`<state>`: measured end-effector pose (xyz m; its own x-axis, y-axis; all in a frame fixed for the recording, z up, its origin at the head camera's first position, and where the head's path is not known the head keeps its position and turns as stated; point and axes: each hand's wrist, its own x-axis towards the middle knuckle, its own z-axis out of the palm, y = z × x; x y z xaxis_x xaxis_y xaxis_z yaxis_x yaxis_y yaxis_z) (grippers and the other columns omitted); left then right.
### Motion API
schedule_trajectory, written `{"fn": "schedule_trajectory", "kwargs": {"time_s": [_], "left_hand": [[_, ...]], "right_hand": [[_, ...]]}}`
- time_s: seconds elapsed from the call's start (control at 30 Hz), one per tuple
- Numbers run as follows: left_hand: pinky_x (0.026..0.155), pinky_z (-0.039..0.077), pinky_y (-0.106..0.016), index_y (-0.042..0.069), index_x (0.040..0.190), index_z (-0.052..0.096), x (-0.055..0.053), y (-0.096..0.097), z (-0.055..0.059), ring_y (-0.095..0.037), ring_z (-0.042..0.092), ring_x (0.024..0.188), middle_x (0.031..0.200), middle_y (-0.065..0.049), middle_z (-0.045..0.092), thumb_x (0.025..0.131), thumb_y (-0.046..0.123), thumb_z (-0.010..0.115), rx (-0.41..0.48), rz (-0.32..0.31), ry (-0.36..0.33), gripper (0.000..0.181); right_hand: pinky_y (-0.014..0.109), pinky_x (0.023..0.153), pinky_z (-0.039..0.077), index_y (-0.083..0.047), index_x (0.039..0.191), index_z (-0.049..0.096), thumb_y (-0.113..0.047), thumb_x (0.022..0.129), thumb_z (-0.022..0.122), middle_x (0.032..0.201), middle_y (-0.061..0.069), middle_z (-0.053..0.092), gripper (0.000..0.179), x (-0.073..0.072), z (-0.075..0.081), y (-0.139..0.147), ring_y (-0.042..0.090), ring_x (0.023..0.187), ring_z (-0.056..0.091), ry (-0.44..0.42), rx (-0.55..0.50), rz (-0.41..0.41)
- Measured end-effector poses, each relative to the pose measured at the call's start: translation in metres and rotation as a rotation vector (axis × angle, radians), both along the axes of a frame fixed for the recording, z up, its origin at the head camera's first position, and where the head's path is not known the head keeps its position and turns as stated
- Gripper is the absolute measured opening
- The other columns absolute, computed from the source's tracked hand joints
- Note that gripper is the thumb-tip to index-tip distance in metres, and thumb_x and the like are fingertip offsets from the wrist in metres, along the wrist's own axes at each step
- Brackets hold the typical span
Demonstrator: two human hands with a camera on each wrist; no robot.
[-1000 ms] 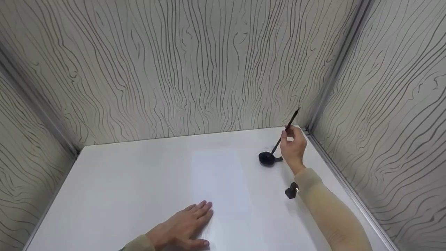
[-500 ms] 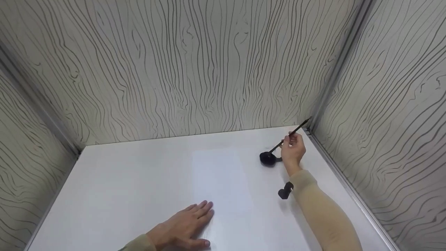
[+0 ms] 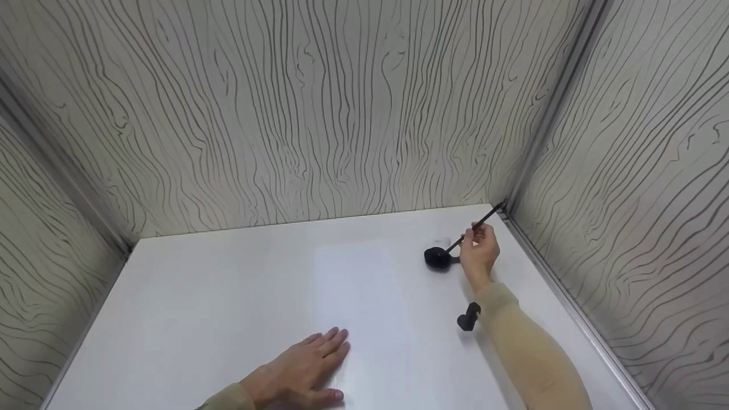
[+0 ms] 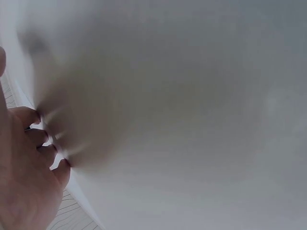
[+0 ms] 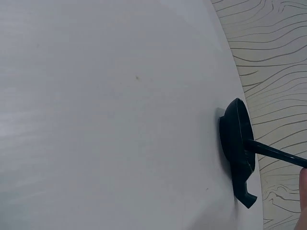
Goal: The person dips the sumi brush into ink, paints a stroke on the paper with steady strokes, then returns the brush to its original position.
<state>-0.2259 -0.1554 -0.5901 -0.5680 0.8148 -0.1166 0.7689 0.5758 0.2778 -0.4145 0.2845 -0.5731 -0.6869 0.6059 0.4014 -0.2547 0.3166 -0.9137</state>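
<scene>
A slim black writing brush (image 3: 491, 214) with a hanging loop slants up to the right, pinched by my right hand (image 3: 480, 253). Its lower end reaches into a small round black dish (image 3: 436, 259) that has a short curved handle. In the right wrist view the brush (image 5: 278, 154) meets the inside of the dish (image 5: 231, 136); its tip is hidden there. My left hand (image 3: 302, 369) lies flat, fingers straight, at the near left edge of a white sheet of paper (image 3: 360, 290). The left wrist view shows those fingers (image 4: 47, 153) against the white surface.
The white tabletop (image 3: 199, 296) extends left of the paper. A wood-grain patterned wall (image 3: 319, 114) rises behind it, with another on each side. Below my right sleeve hangs a small black wrist device (image 3: 468, 319).
The brush has leaned over to the right, its upper end dropping toward the back right corner. My right hand has come down slightly. The left hand has stayed put.
</scene>
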Motion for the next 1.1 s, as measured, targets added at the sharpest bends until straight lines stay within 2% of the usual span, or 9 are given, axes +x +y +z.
{"fn": "schedule_trajectory", "kwargs": {"time_s": [0.13,0.33,0.63,0.77,0.87,1.0,1.1], "left_hand": [[0.142,0.03,-0.056,0.007,0.179,0.026,0.0,0.0,-0.002,-0.038,0.026,0.176,0.188,-0.015,0.022,0.11,0.072,0.04,0.008,0.006,-0.018,0.096],[0.141,0.031,-0.057,0.009,0.179,0.027,0.0,-0.001,-0.006,-0.036,0.026,0.176,0.189,-0.013,0.023,0.11,0.073,0.04,0.017,0.013,-0.013,0.095],[0.142,0.029,-0.057,0.012,0.18,0.024,0.0,0.0,-0.006,-0.034,0.024,0.178,0.19,-0.01,0.02,0.107,0.076,0.044,0.014,0.025,-0.03,0.099],[0.142,0.029,-0.056,0.012,0.18,0.025,0.001,0.001,-0.005,-0.033,0.024,0.177,0.19,-0.011,0.02,0.107,0.076,0.044,0.007,0.026,-0.029,0.099],[0.141,0.032,-0.055,0.009,0.179,0.028,0.001,0.002,-0.004,-0.035,0.028,0.176,0.188,-0.013,0.024,0.107,0.075,0.043,0.002,0.007,0.008,0.099],[0.139,0.035,-0.055,0.004,0.177,0.031,0.0,0.001,-0.004,-0.038,0.032,0.174,0.186,-0.018,0.028,0.108,0.074,0.043,0.002,-0.018,0.06,0.099],[0.139,0.036,-0.055,0.003,0.176,0.031,0.0,0.001,-0.004,-0.039,0.031,0.174,0.186,-0.019,0.027,0.108,0.074,0.043,0.002,-0.022,0.06,0.099]], "right_hand": [[0.006,0.071,0.054,0.009,0.122,0.067,0.005,0.106,0.063,0.105,0.023,0.072,0.017,0.002,-0.001,0.002,-0.012,0.078,0.06,0.028,0.053,0.006],[0.003,0.08,0.048,0.012,0.12,0.068,0.007,0.104,0.065,0.106,0.029,0.075,0.016,0.003,0.004,0.002,-0.013,0.083,0.059,0.096,0.202,0.011],[0.003,0.077,0.053,0.011,0.123,0.066,0.006,0.107,0.063,0.111,0.027,0.074,0.017,0.003,0.018,0.001,0.015,0.096,0.073,0.155,0.27,0.097],[0.002,0.078,0.053,0.012,0.123,0.066,0.006,0.107,0.064,0.11,0.028,0.074,0.017,0.003,0.015,-0.001,0.029,0.096,0.076,0.162,0.325,0.133],[0.001,0.079,0.053,0.013,0.123,0.066,0.008,0.107,0.064,0.112,0.031,0.072,0.017,0.005,0.01,-0.001,0.04,0.097,0.077,0.172,0.377,0.161],[0.001,0.08,0.054,0.013,0.122,0.066,0.01,0.107,0.064,0.112,0.031,0.073,0.016,0.008,0.006,-0.002,0.045,0.097,0.077,0.176,0.401,0.199],[0.001,0.08,0.054,0.012,0.121,0.066,0.011,0.106,0.063,0.111,0.031,0.074,0.016,0.011,0.006,-0.004,0.045,0.097,0.078,0.159,0.394,0.221]]}}
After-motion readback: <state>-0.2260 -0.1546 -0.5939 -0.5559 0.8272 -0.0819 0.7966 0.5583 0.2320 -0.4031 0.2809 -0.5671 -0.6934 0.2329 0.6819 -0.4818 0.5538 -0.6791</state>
